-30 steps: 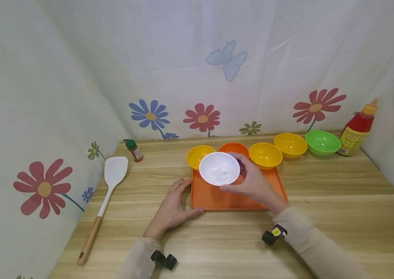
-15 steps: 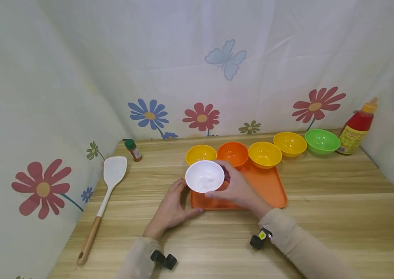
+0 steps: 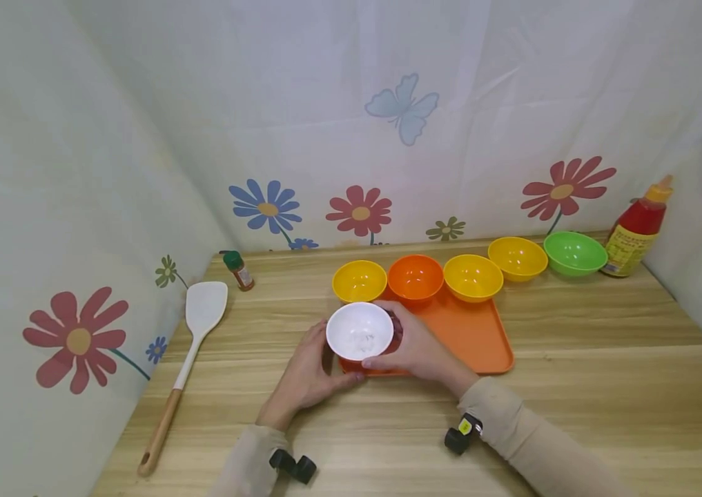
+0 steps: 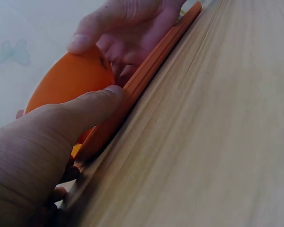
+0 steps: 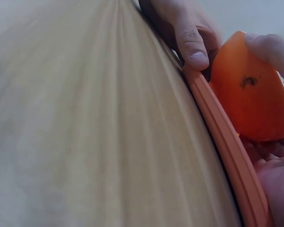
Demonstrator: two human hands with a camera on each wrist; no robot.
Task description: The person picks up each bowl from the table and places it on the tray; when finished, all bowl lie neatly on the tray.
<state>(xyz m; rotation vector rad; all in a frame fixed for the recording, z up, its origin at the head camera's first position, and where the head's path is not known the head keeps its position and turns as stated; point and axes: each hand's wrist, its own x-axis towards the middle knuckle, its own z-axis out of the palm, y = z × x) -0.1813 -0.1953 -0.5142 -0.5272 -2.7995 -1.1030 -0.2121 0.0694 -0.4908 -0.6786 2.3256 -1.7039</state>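
Note:
A bowl, white inside [image 3: 359,331] and orange outside [image 5: 251,94], is held over the left part of the orange tray [image 3: 475,331]. My right hand [image 3: 419,348] grips its right side, thumb near the front rim and fingers behind. My left hand [image 3: 304,373] holds the tray's front left corner, thumb on the front edge and fingers along the left side. In the left wrist view the left thumb [image 4: 92,106] lies against the tray's edge, close to the bowl. Whether the bowl's base touches the tray cannot be told.
Behind the tray stand a yellow bowl [image 3: 359,280], an orange bowl [image 3: 415,277] and another yellow bowl [image 3: 473,277]. Further right are a yellow bowl [image 3: 517,258], a green bowl [image 3: 575,252] and a red sauce bottle [image 3: 635,231]. At left are a spatula [image 3: 206,307] and a small green-capped bottle [image 3: 240,270].
My right hand has brought the white-lined bowl left and toward the front of the tray, uncovering the orange bowl behind. My left hand has stayed at the tray's corner.

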